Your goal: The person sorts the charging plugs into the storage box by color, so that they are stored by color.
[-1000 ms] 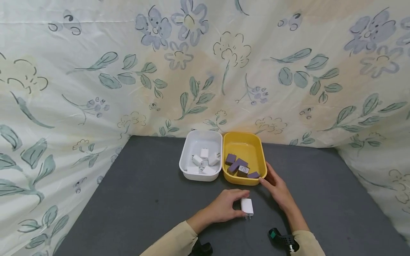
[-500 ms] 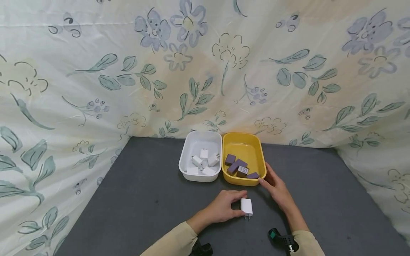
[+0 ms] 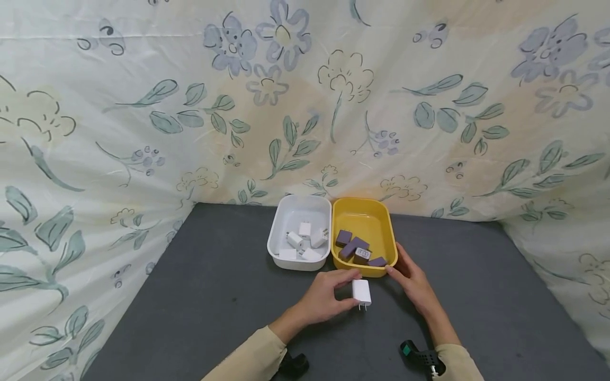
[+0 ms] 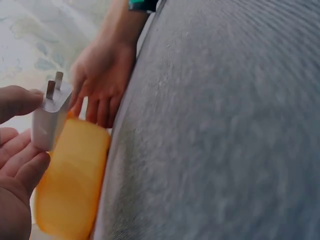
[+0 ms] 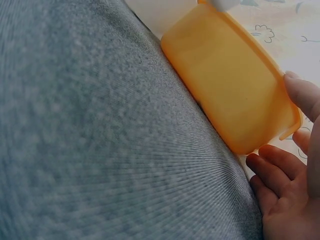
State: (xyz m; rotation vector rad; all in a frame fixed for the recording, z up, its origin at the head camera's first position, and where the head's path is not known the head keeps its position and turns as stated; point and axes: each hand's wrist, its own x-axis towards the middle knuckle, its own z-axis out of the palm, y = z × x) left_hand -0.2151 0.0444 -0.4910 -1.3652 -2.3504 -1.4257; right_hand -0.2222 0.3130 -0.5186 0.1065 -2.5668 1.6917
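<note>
My left hand (image 3: 318, 299) pinches a white charger plug (image 3: 361, 292) between thumb and fingers, lifted in front of the bins. Its two flat metal prongs point towards me; in the left wrist view they rise from the white charger plug (image 4: 46, 120). My right hand (image 3: 413, 283) holds the near right corner of a yellow bin (image 3: 369, 211), thumb at the front rim and fingers along the right side. Several purple blocks (image 3: 352, 247) lie in that bin. Touching it on the left stands a white bin (image 3: 297, 206) with several white charger plugs (image 3: 305, 241).
Dark grey cloth covers the table (image 3: 229, 296). A floral curtain (image 3: 286, 132) hangs right behind the bins and along both sides. Black camera straps (image 3: 421, 355) sit on the wrists.
My left hand has risen a little and shifted left and towards the bins with the charger plug in its pinch. The right hand and both bins have stayed in place.
</note>
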